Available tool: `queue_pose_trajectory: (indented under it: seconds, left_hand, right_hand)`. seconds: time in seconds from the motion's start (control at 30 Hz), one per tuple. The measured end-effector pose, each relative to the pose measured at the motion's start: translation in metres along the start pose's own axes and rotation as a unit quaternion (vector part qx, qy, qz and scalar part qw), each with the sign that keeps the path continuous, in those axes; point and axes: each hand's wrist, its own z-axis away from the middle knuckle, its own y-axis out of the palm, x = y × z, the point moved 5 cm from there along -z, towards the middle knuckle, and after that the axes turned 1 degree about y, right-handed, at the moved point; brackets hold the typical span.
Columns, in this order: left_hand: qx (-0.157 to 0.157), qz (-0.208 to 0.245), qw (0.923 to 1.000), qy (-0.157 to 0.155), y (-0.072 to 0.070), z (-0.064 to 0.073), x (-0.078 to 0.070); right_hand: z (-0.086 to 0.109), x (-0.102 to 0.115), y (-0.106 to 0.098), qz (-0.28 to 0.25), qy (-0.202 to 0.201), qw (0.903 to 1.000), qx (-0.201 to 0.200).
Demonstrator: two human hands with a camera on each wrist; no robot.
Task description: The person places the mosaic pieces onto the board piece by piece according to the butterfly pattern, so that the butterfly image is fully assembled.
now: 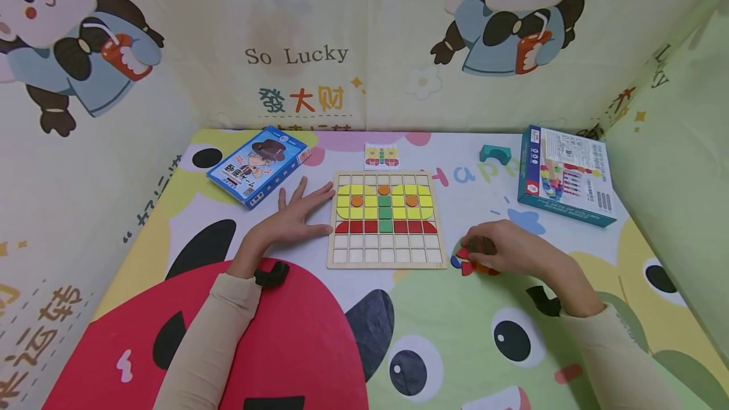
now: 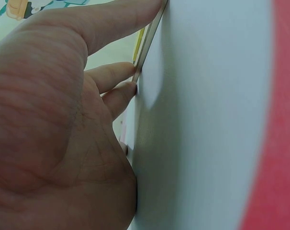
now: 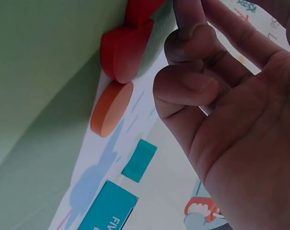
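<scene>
A wooden grid board (image 1: 387, 258) lies in the middle of the table with yellow, red, green and orange pieces in its upper part. Its lower cells are bare. My left hand (image 1: 293, 217) has its fingers spread and touches the board's left edge with thumb and fingertips. To the right of the board, my right hand (image 1: 504, 245) reaches down with bent fingers over a small pile of loose pieces. Among them are red pieces (image 3: 126, 50) and an orange disc (image 3: 111, 109). Whether the fingertips pinch a piece I cannot tell.
Behind the board lies a small card (image 1: 381, 157) with a butterfly pattern. A blue box (image 1: 259, 166) is at the back left. At the back right are a teal arch-shaped block (image 1: 495, 154) and a teal-edged box (image 1: 566, 176).
</scene>
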Motion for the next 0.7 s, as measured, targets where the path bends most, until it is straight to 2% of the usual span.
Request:
queue_pose_trajectory:
  seconds: [0.33, 0.7]
  left_hand:
    - [0.0, 0.0, 1.0, 0.002, 0.0011, -0.0005, 0.0013]
    - [-0.003, -0.006, 1.0, 0.001, 0.0013, -0.0003, 0.0023]
  right_hand:
    - [-0.0002, 0.001, 0.0007, -0.005, -0.006, 0.9999, 0.01]
    - [-0.0019, 0.0013, 0.0011, 0.011, 0.006, 0.9999, -0.009]
